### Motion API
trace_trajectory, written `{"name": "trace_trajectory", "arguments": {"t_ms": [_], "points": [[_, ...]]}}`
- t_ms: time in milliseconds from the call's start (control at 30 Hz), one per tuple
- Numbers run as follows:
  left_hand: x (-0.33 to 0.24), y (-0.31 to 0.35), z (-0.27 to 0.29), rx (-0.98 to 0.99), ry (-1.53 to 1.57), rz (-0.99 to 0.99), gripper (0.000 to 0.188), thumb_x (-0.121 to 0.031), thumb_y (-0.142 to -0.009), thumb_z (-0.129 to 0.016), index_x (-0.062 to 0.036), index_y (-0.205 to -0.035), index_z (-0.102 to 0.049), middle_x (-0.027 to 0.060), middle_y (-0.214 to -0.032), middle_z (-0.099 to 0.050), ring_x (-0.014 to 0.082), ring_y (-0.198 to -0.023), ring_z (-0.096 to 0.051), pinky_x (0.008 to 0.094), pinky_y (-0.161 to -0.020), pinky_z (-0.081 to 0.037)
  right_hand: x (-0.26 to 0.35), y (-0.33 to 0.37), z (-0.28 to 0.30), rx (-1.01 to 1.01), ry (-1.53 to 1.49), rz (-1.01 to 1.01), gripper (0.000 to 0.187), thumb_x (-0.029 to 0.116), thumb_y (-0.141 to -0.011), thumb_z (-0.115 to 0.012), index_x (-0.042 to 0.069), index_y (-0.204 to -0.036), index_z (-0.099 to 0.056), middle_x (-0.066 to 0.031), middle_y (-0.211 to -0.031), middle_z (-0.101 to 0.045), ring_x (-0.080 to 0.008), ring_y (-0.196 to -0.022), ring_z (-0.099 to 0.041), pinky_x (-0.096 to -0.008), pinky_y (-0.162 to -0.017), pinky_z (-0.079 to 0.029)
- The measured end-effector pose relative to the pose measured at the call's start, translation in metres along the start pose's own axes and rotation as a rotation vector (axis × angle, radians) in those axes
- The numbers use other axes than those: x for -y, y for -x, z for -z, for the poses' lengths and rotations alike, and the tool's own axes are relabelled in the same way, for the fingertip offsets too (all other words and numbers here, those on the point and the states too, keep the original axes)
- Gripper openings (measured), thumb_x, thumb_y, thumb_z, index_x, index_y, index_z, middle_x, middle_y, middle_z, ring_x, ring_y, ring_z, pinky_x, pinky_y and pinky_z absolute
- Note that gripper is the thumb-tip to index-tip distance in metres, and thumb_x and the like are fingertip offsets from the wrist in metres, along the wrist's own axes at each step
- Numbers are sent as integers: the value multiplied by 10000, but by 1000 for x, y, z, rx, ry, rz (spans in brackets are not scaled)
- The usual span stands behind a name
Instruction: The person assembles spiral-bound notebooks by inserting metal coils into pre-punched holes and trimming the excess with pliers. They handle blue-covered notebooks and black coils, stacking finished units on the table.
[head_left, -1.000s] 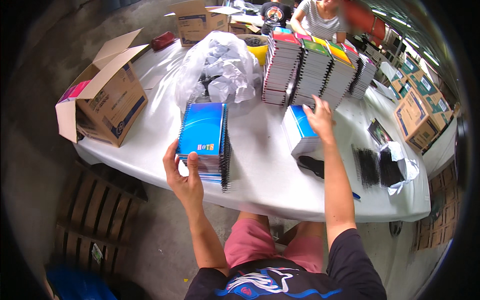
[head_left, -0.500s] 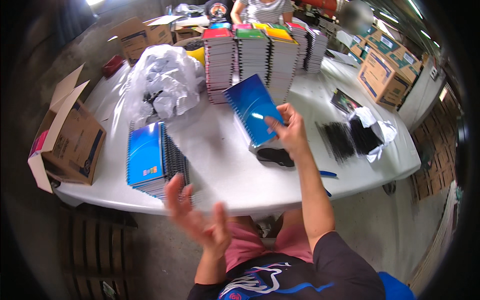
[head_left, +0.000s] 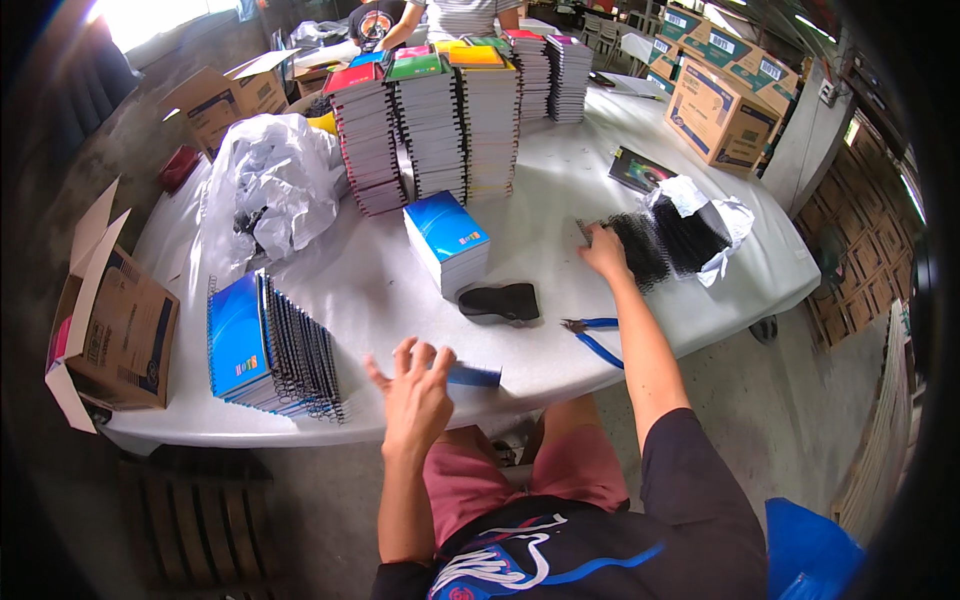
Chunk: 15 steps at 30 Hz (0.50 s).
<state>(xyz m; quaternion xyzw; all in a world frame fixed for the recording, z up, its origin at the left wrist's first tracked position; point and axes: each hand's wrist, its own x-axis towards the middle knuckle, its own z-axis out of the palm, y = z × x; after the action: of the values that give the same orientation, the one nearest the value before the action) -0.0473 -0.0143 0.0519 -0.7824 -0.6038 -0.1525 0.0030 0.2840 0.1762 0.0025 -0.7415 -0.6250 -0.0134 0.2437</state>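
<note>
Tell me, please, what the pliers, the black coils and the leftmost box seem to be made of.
Pliers: probably metal, from the grey head, with smooth blue grips of plastic or rubber.
Coils: thin black loops suggest plastic, possibly coated wire; finish unclear.
Box: matte brown cardboard, apparently, by its stiff flaps.

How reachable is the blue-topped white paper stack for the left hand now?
Probably yes: nothing lies on the blue-topped white paper stack, and bare white tablecloth leads to it from the left hand. The black oblong block sits near its front right, but looks low enough to skirt.
</note>
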Motion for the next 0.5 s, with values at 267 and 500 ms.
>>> {"name": "trace_trajectory", "arguments": {"t_ms": [267,500], "points": [[-25,-12,-42,-432,267,10,710,-625,-552,-755,-35,-833,-477,159,-1285,-360,380,-1312,-205,621,-964,-216,25,25,43,102,-29,304,467,18,-790,-470,73,-1253,-494,-262,-1086,-547,-397,-1002,-558,-446,-881,-458],[-26,-9,-61,-676,201,56,407,-418,-543,-767,-156,-755,-538,6,-995,-516,310,-1075,-405,490,-886,-291,99,128,102,569,-700,516,252,171,-848,-624,122,-1092,-663,-86,-840,-583,-195,-749,-571,-292,-683,-450]]}}
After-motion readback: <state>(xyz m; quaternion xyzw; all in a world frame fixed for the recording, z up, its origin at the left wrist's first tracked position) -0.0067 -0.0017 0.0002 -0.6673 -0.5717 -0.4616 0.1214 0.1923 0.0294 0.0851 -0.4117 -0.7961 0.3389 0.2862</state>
